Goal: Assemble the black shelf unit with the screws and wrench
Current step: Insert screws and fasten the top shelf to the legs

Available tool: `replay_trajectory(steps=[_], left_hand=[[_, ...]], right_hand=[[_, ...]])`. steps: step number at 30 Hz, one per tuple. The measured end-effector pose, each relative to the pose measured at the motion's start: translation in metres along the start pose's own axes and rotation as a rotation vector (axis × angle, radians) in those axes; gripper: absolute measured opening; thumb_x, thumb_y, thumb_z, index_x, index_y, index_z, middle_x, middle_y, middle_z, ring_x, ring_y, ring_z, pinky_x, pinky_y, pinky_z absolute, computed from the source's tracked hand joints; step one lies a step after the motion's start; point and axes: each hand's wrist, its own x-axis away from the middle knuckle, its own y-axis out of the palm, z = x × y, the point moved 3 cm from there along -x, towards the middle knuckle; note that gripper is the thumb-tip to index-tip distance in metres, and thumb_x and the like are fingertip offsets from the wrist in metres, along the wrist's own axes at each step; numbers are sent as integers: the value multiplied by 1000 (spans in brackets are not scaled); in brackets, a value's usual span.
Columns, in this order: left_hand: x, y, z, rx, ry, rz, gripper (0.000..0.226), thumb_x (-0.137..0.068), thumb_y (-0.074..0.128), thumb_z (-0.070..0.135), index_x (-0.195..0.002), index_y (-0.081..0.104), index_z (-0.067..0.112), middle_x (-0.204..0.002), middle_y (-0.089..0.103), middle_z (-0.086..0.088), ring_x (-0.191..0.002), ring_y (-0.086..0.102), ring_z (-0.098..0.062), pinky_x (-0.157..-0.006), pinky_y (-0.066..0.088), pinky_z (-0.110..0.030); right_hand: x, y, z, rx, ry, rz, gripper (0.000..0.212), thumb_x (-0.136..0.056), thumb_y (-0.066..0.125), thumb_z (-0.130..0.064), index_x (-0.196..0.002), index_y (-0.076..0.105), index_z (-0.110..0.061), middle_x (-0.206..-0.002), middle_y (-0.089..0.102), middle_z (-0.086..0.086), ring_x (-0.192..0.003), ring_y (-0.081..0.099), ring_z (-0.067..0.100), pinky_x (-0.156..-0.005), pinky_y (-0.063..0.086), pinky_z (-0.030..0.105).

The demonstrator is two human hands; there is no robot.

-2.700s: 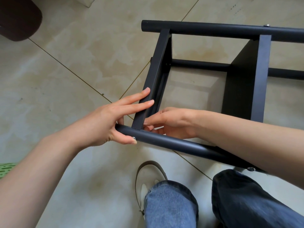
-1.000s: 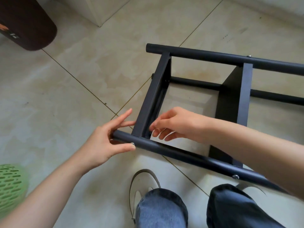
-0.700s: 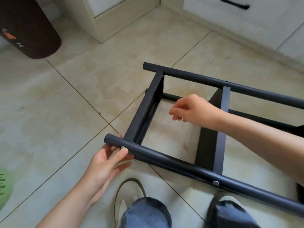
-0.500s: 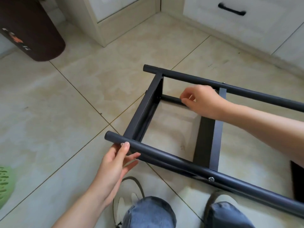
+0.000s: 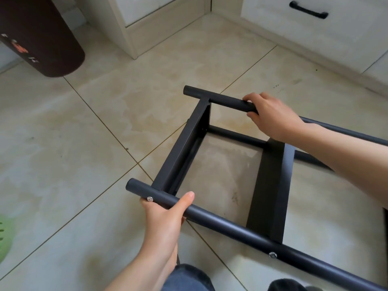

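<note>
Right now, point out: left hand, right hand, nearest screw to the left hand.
left hand (image 5: 165, 215), head view, on the back of the hand gripping the near pole.
right hand (image 5: 273, 116), head view, on the knuckles over the far pole.
screw (image 5: 150, 199), head view, on its silver head.

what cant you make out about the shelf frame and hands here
Head view only:
- Left hand fingers: hidden behind the near pole.
- Frame's right end: cut off by the picture's edge.
- Far lower pole: partly behind the right hand and forearm.
- Wrench: not in view.
</note>
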Motion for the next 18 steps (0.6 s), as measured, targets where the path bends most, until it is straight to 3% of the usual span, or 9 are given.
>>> replay_trajectory(steps=[5, 10, 14, 18], left_hand=[[0, 0, 3, 63, 30, -24, 63, -76, 79, -5, -124, 42, 15, -80, 74, -14, -82, 76, -26, -66, 59, -23], [3, 2, 15, 57, 47, -33, 65, -76, 79, -4, -125, 42, 17, -86, 73, -19, -81, 76, -26, -66, 59, -24], [8, 6, 44, 20, 119, -69, 67, -75, 81, -3, -127, 43, 17, -88, 72, -19, -83, 76, -28, -78, 60, -36], [22, 13, 94, 23, 226, -107, 64, -76, 79, -5, -120, 42, 23, -94, 71, -23, -81, 75, -27, -67, 60, -28]], right_hand=[[-4, 11, 11, 8, -27, 35, 33, -103, 43, -23, -136, 39, -28, -105, 52, 7, -85, 53, 34, -65, 45, 41], [-3, -1, 9, 24, -43, 44, 33, -103, 43, -22, -135, 39, -29, -96, 49, 7, -79, 52, 34, -62, 45, 39], [-4, -40, 1, -13, -51, 98, 35, -102, 46, -17, -136, 43, -24, -98, 54, 9, -83, 53, 33, -68, 50, 46], [-7, -99, -10, -67, -65, 195, 38, -101, 49, -14, -138, 44, -20, -102, 56, 11, -89, 55, 33, -74, 51, 48]])
